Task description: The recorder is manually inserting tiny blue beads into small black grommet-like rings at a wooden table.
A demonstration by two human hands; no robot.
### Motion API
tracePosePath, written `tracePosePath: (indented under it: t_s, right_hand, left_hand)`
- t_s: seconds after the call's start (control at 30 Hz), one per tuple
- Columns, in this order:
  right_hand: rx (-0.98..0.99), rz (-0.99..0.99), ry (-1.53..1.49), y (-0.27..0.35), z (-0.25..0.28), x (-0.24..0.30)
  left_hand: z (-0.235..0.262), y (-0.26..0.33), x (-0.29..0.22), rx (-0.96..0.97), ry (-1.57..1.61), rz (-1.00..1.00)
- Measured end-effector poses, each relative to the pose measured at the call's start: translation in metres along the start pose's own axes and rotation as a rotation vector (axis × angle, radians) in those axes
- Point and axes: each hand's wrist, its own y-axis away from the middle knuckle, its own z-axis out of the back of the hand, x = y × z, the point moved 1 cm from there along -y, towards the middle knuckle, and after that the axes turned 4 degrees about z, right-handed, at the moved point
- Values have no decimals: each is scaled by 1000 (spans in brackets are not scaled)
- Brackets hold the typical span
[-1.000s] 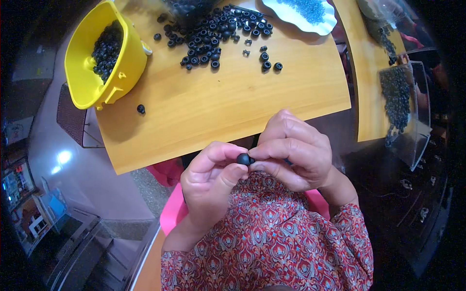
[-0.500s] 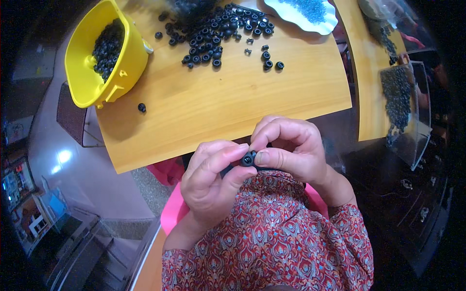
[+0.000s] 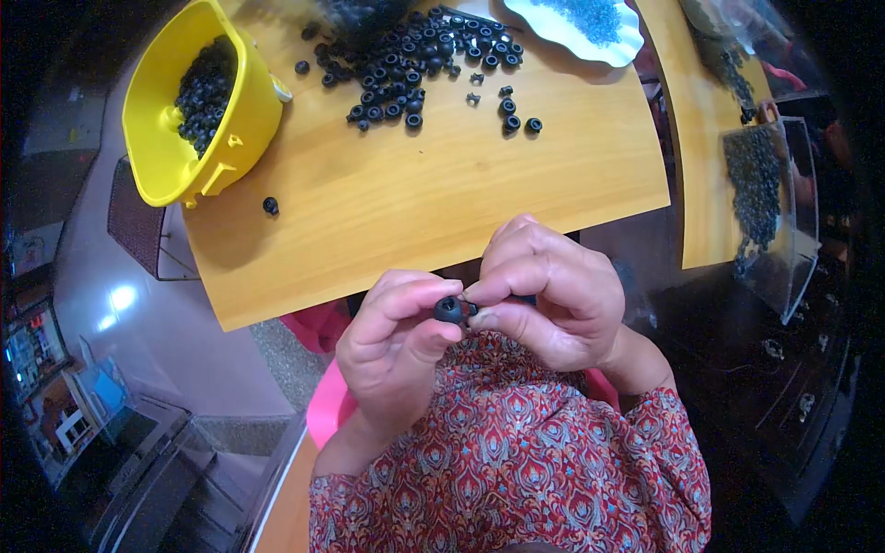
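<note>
My left hand (image 3: 387,336) is closed in a pinch around a round black part with a hole in its face (image 3: 449,310), held over my lap just off the table's near edge. From the other side, the thumb and forefinger of my right hand (image 3: 558,300) close on a small black piece (image 3: 472,310) that touches the round part. Fingertips hide much of that piece, so I cannot tell how far it sits inside. Beyond my hands, a heap of black ring-shaped parts (image 3: 412,121) lies on the wooden table (image 3: 516,189), with a few small notched black pieces (image 3: 473,99) beside it.
At the far left stands a yellow tub (image 3: 253,120) holding black parts. One assembled-looking black part (image 3: 270,205) lies near it. A white wavy-edged dish (image 3: 619,52) at the back holds small blue pieces (image 3: 585,20). Dark parts (image 3: 754,180) fill a clear container at the right.
Both hands have shifted: the round part has moved slightly left and turned, showing more of its side. My right fingers have drawn back a little, exposing the small piece.
</note>
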Motion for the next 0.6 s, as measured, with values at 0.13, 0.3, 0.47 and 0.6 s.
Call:
tracePosePath:
  t_s: [0.13,0.3,0.47,0.6]
  right_hand:
    - [11,-3,38,-1,2,2]
    - [99,18,120,-6,8,6]
    - [183,-27,40,-10,16,5]
    - [168,-27,-26,-10,19,1]
  left_hand:
    - [1,-2,-1,52,24,85]
    - [0,-5,-8,86,360,345]
    - [1,-4,-7,85,464,486]
    - [1,-3,0,134,557,515]
